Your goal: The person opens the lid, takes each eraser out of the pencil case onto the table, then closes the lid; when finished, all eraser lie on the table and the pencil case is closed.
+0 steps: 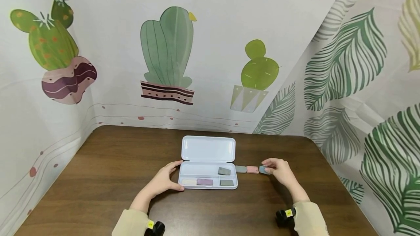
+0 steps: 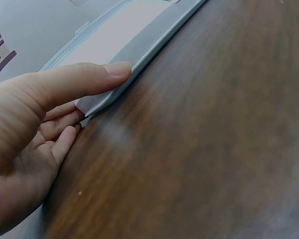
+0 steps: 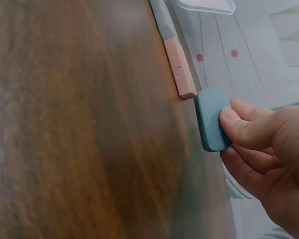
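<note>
A white pencil case (image 1: pixel 197 168) lies with its lid (image 1: pixel 208 148) raised at the back. My left hand (image 1: pixel 164 179) grips its left end, thumb on the front corner and fingers round the far side. In the left wrist view, the thumb (image 2: pixel 84 82) rests on the case's edge. My right hand (image 1: pixel 278 169) pinches a blue eraser (image 3: pixel 213 119) between thumb and fingers, at the right end of a row. A pink eraser (image 1: pixel 252 169) is beside it, then a grey eraser (image 1: pixel 241 169) near the case's right side.
Inside the case are a cream eraser (image 1: pixel 189 182), a purple eraser (image 1: pixel 205 182) and two dark grey ones, one at the back (image 1: pixel 224 171) and one in the front right compartment (image 1: pixel 226 183). A cloth printed with cacti and leaves hangs behind the brown table (image 1: pixel 210 214).
</note>
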Tool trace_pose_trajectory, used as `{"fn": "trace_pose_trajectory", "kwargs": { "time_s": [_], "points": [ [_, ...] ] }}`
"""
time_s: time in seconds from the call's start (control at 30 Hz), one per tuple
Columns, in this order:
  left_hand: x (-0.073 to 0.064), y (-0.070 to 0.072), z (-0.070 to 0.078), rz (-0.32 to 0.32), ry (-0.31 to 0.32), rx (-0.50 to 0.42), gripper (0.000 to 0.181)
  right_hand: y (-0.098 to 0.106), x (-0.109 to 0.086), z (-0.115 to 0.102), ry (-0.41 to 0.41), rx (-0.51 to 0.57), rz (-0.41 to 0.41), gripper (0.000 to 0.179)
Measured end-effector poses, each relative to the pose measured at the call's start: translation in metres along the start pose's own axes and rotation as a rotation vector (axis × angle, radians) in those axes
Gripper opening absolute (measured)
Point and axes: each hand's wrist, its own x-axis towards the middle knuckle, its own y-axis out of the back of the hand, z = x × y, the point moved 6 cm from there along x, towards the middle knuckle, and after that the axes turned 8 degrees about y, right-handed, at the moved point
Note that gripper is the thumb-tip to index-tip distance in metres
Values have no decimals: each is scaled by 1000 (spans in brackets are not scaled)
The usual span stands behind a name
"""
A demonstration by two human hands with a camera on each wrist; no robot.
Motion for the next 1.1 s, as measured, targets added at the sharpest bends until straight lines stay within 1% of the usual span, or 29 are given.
{"fn": "trace_pose_trajectory", "kwargs": {
  "time_s": [0.17,0.27,0.47,0.67,0.87,1.1],
  "points": [
    [0,1,1,-1,-18,-3,96,-5,1,3,-11,-18,-25,19],
    [0,1,2,-3,-19,-3,96,-6,1,3,-10,-21,-24,19],
    [-1,0,0,1,4,-9,97,-7,3,2,-5,-30,-11,17],
    [-1,0,1,4,-13,3,97,-8,4,2,-16,-29,3,16],
    [-1,1,3,-2,-14,0,96,-9,5,2,-36,-16,3,16],
    [-2,2,4,-2,-14,-9,96,-10,5,2,-40,-14,2,16]
  ]
}}
